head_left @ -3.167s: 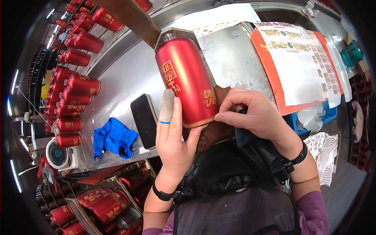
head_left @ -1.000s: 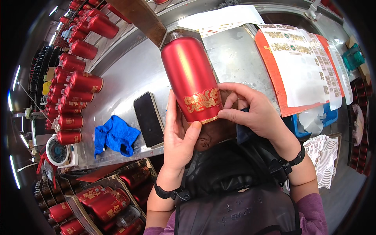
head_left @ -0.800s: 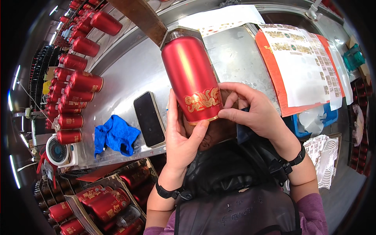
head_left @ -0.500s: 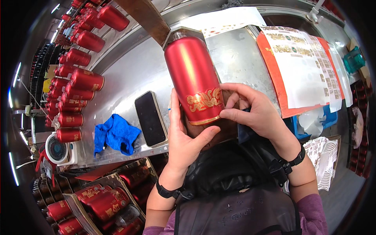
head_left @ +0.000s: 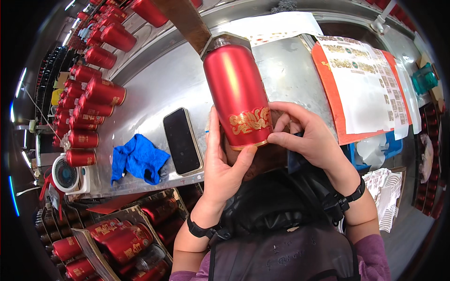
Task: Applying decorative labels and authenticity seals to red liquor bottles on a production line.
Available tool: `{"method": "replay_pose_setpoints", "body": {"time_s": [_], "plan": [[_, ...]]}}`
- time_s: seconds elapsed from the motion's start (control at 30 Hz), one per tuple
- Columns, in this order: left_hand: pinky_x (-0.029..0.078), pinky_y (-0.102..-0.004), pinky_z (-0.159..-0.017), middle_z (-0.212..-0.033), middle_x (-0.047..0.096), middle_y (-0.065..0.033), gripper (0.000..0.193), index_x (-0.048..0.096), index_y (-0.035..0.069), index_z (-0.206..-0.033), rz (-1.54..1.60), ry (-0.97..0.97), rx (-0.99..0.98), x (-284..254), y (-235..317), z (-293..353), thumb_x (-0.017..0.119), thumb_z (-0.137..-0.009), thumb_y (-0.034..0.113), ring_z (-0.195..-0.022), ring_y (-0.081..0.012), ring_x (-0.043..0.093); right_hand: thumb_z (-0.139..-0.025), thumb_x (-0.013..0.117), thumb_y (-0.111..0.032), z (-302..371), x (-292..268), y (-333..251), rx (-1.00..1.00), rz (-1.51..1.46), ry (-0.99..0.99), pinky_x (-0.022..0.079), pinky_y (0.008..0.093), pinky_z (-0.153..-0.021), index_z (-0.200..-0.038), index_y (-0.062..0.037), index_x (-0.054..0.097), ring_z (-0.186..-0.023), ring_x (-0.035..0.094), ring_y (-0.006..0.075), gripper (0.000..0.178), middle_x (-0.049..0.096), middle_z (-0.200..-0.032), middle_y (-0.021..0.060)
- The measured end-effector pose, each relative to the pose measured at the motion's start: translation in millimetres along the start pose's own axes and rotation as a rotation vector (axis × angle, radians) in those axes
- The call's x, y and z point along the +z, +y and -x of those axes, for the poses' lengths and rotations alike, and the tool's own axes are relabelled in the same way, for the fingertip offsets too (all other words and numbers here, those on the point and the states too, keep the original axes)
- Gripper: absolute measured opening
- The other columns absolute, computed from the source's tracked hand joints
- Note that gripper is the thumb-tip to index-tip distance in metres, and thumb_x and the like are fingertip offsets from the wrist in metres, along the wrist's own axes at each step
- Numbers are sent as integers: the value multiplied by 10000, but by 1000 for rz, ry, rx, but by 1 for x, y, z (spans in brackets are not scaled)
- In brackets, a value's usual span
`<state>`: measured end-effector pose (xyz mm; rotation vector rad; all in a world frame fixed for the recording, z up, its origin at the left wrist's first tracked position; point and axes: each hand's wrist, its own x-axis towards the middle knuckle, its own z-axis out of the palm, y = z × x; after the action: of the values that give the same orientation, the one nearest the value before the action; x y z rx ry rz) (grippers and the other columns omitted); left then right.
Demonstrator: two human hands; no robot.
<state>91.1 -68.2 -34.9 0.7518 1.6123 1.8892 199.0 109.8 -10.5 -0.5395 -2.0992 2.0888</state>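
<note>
A glossy red bottle (head_left: 236, 89) with a gold ornament band near its base lies in front of me, its clear neck (head_left: 221, 42) pointing away toward a notched brown holder (head_left: 202, 40). My left hand (head_left: 223, 161) is closed along its left side, the thumb pressed to the gold-rimmed bottom edge. On the other side, my right hand (head_left: 300, 133) curls by the decorated band, its thumb touching the lower right edge. Some right fingers are bent and partly hidden. A black phone (head_left: 182, 142) and a crumpled blue cloth (head_left: 140, 159) lie left of my hands.
Rows of red bottles (head_left: 101, 89) stand along the metal table's (head_left: 154, 100) left side, near a small white fan (head_left: 65, 173). Gold-printed decal sheets (head_left: 358, 89) lie on an orange board (head_left: 323, 65) at right. Crates of red bottles (head_left: 126, 239) sit below left; a blue bin (head_left: 393, 143) is at right.
My left thumb has moved up from beside the bottle onto its bottom edge. The right hand keeps nearly the same hold. The whole view has shifted slightly.
</note>
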Motion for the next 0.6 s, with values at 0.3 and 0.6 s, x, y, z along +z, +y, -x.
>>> {"method": "replay_pose_setpoints", "body": {"time_s": [0.3,0.6], "plan": [[412,-382,-1050,-1365,570,-244,815,394,-69,-1471,-537,187,223,-11,-6,24,807,-829,219,-1241,-354,549,-853,765,-56,-2,4,-3,33,21,16,403,185,-612,-1336,3,566,-665,491,12,526,615,-790,-31],[508,-454,-988,-1248,635,-254,305,662,-68,-1192,-893,108,621,-12,-10,44,637,-914,57,-1154,-443,611,-843,765,-44,0,2,9,25,0,45,368,171,-601,-1376,7,557,-642,416,-6,574,593,-834,-43]]}}
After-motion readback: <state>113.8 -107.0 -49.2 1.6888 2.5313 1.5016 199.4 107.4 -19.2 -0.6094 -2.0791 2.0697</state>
